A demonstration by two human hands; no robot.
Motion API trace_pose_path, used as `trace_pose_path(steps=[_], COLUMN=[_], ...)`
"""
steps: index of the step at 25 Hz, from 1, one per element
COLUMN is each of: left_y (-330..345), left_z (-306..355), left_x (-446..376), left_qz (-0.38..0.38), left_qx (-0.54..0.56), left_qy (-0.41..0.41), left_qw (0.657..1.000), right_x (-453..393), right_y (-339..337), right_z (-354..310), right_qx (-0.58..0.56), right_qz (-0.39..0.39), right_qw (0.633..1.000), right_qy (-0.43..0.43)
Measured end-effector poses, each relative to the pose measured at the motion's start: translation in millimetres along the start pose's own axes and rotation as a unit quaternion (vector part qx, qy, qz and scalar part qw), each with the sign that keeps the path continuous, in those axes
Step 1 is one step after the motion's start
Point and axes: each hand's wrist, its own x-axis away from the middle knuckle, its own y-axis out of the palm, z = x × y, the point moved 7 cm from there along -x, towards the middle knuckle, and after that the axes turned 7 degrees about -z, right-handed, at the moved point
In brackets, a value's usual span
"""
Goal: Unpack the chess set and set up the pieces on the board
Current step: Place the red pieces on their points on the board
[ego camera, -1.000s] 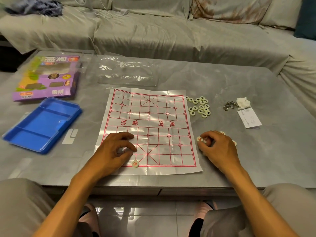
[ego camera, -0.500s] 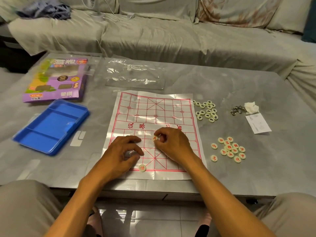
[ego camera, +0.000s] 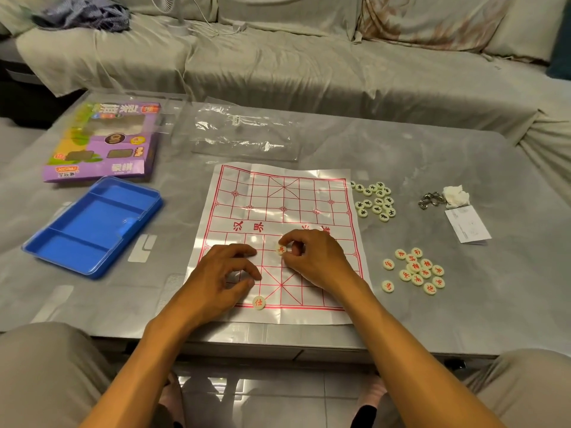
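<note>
One second ago the right hand (ego camera: 312,257) was off the board (ego camera: 278,242), at the pile of red pieces (ego camera: 414,271) on the table, picking one up. Then it moved left over the board. Now it is above the near half of the board, pinching a red-marked piece (ego camera: 281,249) between thumb and finger, just past the fingers of the left hand (ego camera: 222,273). The pile of red pieces, hidden by the hand before, now shows in full.
</note>
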Motion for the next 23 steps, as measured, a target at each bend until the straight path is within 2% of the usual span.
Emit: trace_pose_path(steps=[4, 6, 8, 9, 11, 13, 19, 23], left_y=[-5, -5, -3, -2, 1, 1, -1, -2], left_z=[-8, -3, 3, 5, 7, 6, 6, 10], left_x=[6, 2, -1, -2, -2, 0, 1, -1], left_qz=[0.004, 0.001, -0.001, -0.002, -0.001, 0.000, 0.001, 0.004], left_qx=[0.001, 0.000, 0.002, 0.006, 0.007, 0.010, 0.010, 0.002], left_qy=[-0.006, 0.003, 0.005, 0.005, 0.003, 0.001, 0.003, 0.010], left_qw=[1.000, 1.000, 1.000, 1.000, 1.000, 1.000, 1.000, 1.000], right_x=[20, 46, 72, 83, 97, 102, 98, 101], right_y=[-8, -37, -74, -90, -106, -102, -96, -97], right_z=[-6, 14, 51, 71, 101, 114, 117, 118], right_qx=[-0.074, -0.071, -0.013, 0.027, 0.089, 0.121, 0.063, 0.095], right_qz=[-0.002, 0.063, 0.125, 0.132, 0.105, 0.075, 0.107, 0.134], right_qw=[0.997, 0.995, 0.991, 0.987, 0.979, 0.972, 0.979, 0.971], right_qy=[-0.018, -0.009, 0.045, 0.084, 0.152, 0.186, 0.163, 0.171])
